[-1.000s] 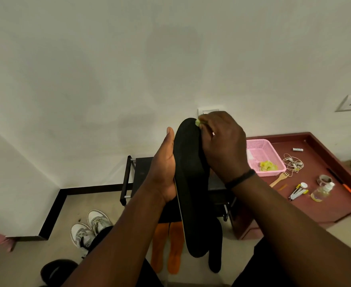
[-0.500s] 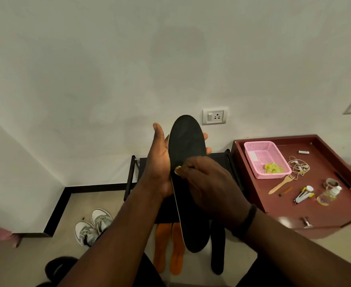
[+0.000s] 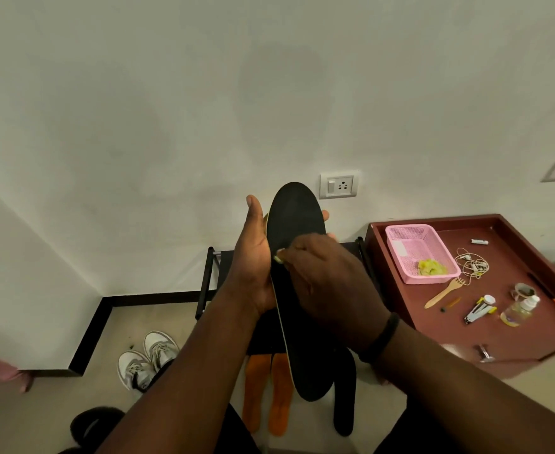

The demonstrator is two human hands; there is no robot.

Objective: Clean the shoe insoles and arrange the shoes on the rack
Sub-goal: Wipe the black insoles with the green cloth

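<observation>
black insole held upright before me, my left hand cupping its back, fingers wrapped round the edge, my right hand pinching a small yellow-green wad (barely showing) against its face, orange insoles on floor below, grey sneakers left

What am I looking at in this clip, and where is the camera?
There is no machine: a person wears a wide-angle camera on the head, looking down at their own hands. The left hand holds a black insole upright. The right hand pinches a small yellowish wipe against it. On the floor lie two orange insoles and grey sneakers. The maroon table carries a pink basket, a wooden fork and a small bottle.
</observation>
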